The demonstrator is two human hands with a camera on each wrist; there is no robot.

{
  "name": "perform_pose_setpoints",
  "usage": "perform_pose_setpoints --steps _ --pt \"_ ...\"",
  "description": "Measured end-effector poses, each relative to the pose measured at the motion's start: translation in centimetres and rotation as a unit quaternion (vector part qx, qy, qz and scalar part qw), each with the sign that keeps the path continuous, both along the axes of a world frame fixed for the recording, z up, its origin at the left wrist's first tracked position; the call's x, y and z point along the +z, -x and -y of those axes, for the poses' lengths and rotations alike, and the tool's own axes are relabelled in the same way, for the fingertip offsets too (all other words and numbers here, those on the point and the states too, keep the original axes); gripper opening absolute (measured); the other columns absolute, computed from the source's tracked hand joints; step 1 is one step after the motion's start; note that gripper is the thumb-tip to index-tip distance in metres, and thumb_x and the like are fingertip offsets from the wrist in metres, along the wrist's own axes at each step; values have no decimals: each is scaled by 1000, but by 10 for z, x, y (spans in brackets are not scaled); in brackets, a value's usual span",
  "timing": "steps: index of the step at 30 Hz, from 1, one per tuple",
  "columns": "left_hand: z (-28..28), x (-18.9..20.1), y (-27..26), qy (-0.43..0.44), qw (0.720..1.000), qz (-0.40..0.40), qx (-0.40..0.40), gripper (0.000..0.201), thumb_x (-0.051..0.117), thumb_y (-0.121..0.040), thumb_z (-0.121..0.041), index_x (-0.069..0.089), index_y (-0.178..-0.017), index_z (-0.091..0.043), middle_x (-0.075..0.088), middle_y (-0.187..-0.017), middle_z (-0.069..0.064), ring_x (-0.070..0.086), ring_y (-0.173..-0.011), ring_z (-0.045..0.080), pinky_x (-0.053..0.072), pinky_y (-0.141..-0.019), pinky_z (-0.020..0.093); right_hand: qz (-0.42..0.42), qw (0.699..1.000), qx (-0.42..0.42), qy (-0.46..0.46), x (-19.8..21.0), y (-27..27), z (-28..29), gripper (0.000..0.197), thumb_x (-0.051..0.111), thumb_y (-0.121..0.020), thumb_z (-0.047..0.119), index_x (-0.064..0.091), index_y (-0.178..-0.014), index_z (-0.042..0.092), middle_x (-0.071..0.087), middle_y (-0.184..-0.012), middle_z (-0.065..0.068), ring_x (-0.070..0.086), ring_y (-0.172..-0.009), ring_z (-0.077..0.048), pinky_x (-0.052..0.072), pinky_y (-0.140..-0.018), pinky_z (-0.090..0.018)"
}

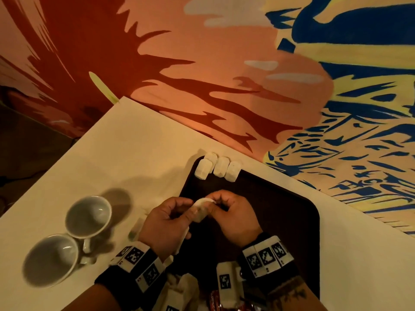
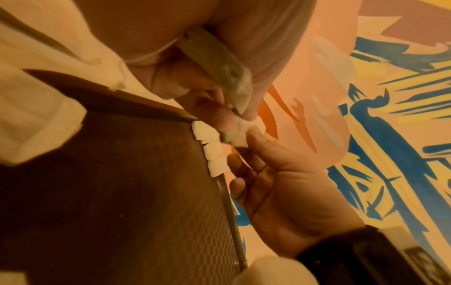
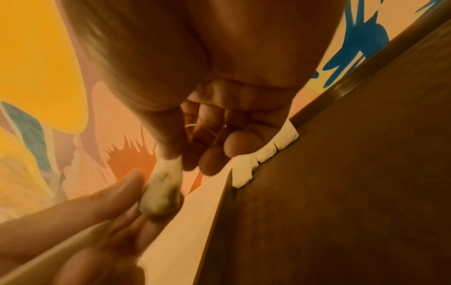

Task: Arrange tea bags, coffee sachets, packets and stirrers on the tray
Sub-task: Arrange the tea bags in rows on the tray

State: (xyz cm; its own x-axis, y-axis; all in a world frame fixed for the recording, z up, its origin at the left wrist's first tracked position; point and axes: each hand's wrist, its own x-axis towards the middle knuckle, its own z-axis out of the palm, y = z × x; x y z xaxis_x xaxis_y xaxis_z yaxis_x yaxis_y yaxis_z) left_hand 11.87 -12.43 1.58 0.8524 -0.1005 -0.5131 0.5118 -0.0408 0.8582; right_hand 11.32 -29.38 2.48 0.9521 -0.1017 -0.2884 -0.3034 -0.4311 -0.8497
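No brand name or readable wording is shown anywhere; the only printing to be made out is the black-and-white square code markers on the wristbands (image 1: 265, 254), and a red packet (image 1: 213, 300) at the bottom edge of the head view is too cropped for its print to be read.

A tea bag (image 1: 200, 209) is held between both hands above the near-left part of the dark tray (image 1: 292, 198). It is pinched at its lower, fuller end by the left hand (image 1: 165, 223), whose thumb and fingers are curled onto it, while its upper end and thin string are pinched by the right hand (image 1: 233, 215), thumb against curled fingers. In the left wrist view the bag (image 2: 219, 63) is seen running from the left hand down to the fingertips (image 2: 253, 133) of the right. In the right wrist view the string is seen looped between the right fingers (image 3: 212, 154), with the bag (image 3: 163, 190) hanging just below them against the left fingers.

Three white packets (image 1: 216, 167) are set side by side, touching, on the far-left rim of the tray, well apart from the held bag. Two white cups (image 1: 88, 215) are lying on the table (image 1: 112, 142) to the left of the tray, touching each other. More pale sachets (image 1: 179, 288) are seen at the bottom edge, partly hidden by the wrists.
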Motion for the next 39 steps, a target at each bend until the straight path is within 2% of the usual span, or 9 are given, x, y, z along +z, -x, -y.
perform_pose_setpoints --steps 5,9,18,21,24,28,33,36,39 --pt "-12 -6 -3 -20 998 -24 49 11 61 -96 -27 68 -92 -19 69 -71 3 47 -38 11 34 -37 21 -34 991 -22 130 -20 -44 32 4 68 -92 30 69 -89 32 69 -78 15 64 -76 -2 48 -75 -22" --pt "-20 -15 -4 -19 998 -30 46 15 61 -96 -31 68 -86 -22 59 -58 5 42 -36 15 32 -37 20 -83 977 30 195 -34 -77 43 15 67 -93 31 70 -106 25 67 -97 11 63 -95 -10 45 -83 -22" --pt "-20 -23 -8 3 998 -30 60 13 62 -95 -30 68 -84 -28 61 -67 11 40 -38 17 32 -37 20 -82 951 49 293 -40 -112 49 19 68 -93 30 70 -108 20 71 -112 -1 64 -106 -20 48 -92 -28" --pt "-20 -22 -10 3 998 -36 54 16 62 -95 -32 68 -81 -31 61 -69 16 41 -42 20 34 -38 21 -86 950 36 296 -38 -117 51 19 68 -92 31 70 -109 22 71 -114 0 64 -105 -19 47 -89 -26" --pt "-19 -19 -10 2 998 -38 42 14 62 -96 -31 69 -87 -22 57 -68 26 38 -36 18 31 -35 19 -94 948 31 301 -39 -121 52 25 69 -91 33 68 -113 23 70 -116 1 64 -107 -19 49 -94 -30" --pt "-16 -13 -10 2 999 -31 30 17 60 -97 -27 67 -90 -13 55 -54 7 34 -29 15 28 -33 18 -92 956 17 279 -38 -124 52 28 76 -85 33 68 -110 23 69 -112 2 65 -104 -17 50 -92 -30" --pt "-11 -12 -13 -1 999 -30 36 17 61 -96 -29 68 -87 -15 56 -53 4 40 -32 15 33 -35 20 -40 963 -45 263 -22 -110 56 26 74 -87 34 67 -106 19 65 -108 1 58 -90 -10 43 -82 -24" --pt "-3 -12 -13 -4 999 -20 46 14 67 -91 -31 69 -80 -23 52 -54 3 41 -39 14 36 -41 24 -17 979 -67 190 -5 -78 44 13 69 -91 38 68 -94 26 69 -94 11 62 -84 -6 43 -77 -21" --pt "6 -7 -14 3 998 -3 56 9 73 -87 -26 71 -79 -23 56 -55 -2 50 -50 15 43 -49 28 -48 997 19 55 5 -30 14 10 74 -88 34 71 -93 27 73 -87 12 66 -82 2 49 -78 -15"
